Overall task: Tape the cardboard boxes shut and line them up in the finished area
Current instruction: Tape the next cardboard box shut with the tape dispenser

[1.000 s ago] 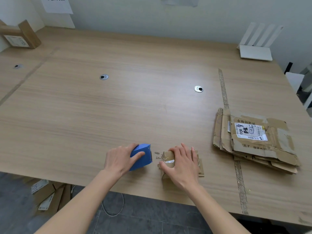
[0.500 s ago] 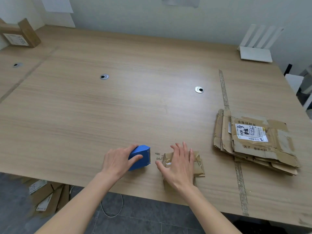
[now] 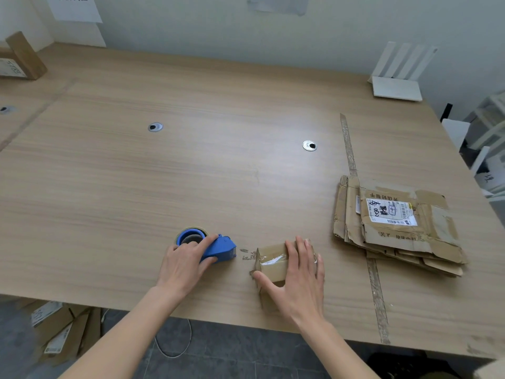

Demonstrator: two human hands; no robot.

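Head view: small cardboard box (image 3: 273,265) sits near the worktop (image 3: 191,173) front edge, right hand (image 3: 297,280) flat on it, fingers straight; flattened boxes (image 3: 393,222) lie well apart rightward, wide bare wood behind. Left hand (image 3: 185,262) grips the blue tape dispenser (image 3: 216,248), now pulled back leftward, roll showing.

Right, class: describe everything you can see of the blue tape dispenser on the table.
The blue tape dispenser looks like moulded plastic, with a round hub holding a roll of brownish tape at its far-left end and a tapered body pointing right toward the small cardboard box. It lies on the wooden table near the front edge. The left hand grips it from above.
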